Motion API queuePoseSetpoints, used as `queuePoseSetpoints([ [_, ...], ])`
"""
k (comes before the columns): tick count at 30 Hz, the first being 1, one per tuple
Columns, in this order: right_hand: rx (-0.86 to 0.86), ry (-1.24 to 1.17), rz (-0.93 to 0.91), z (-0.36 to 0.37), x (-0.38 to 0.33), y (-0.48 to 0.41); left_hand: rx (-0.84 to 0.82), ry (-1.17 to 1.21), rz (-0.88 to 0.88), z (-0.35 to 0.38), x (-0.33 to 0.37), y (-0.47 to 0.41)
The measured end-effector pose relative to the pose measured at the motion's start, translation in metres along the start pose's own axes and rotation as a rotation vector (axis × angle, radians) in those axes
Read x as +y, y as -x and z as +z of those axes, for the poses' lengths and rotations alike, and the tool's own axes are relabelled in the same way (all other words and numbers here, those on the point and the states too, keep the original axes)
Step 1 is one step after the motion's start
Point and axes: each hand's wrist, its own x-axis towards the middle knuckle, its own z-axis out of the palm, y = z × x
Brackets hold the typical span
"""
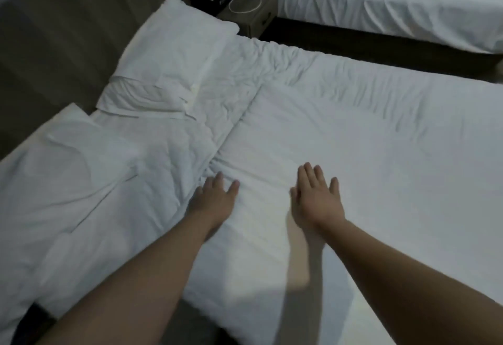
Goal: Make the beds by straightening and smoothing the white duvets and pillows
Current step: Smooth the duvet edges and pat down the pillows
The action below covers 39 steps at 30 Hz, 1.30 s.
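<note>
Broadly, the white cotton duvet (353, 140) fills the centre and right of the frame, its wrinkled top edge meeting a rumpled white pillow (174, 53) at upper left. A second white-covered bed (394, 4) lies upper right, with a grey nightstand (258, 10) at top centre. My left hand (215, 195) presses flat on the duvet's bunched edge. My right hand (315, 200) is spread nearby with straight fingers.
</note>
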Motion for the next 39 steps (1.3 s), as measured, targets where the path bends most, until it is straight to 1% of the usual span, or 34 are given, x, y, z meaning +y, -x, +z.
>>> queuePoseSetpoints([
  [2,0.028,0.017,0.042,0.015,0.023,0.014,0.038,-0.171,-0.007,0.028,0.022,-0.007],
  [5,0.064,-0.007,0.095,0.024,0.036,0.012,0.128,-0.209,-0.018,0.039,0.043,-0.029],
  [7,0.105,-0.025,0.132,0.024,0.038,-0.007,0.165,-0.198,-0.033,0.037,0.049,-0.06],
  [10,0.151,-0.052,0.249,0.022,0.054,-0.049,0.154,-0.146,-0.066,0.029,0.058,-0.111],
  [14,0.171,-0.091,0.449,0.022,0.097,-0.102,0.128,-0.047,-0.014,0.034,0.056,-0.17],
  [17,0.188,-0.11,0.578,0.026,0.124,-0.134,0.101,0.033,0.035,0.043,0.056,-0.198],
  [19,0.194,-0.126,0.648,0.029,0.139,-0.153,0.106,0.04,0.047,0.051,0.057,-0.209],
  [22,0.193,-0.157,0.732,0.036,0.156,-0.175,0.175,0.055,0.07,0.067,0.053,-0.217],
  [25,0.205,-0.173,0.779,0.042,0.166,-0.192,0.299,0.143,0.079,0.089,0.042,-0.228],
  [27,0.217,-0.167,0.802,0.047,0.172,-0.2,0.342,0.181,0.081,0.103,0.036,-0.235],
  [34,0.243,-0.148,0.857,0.058,0.195,-0.223,0.355,0.27,0.09,0.129,0.027,-0.25],
  [39,0.273,-0.148,0.861,0.068,0.209,-0.236,0.356,0.218,0.07,0.138,0.028,-0.256],
])
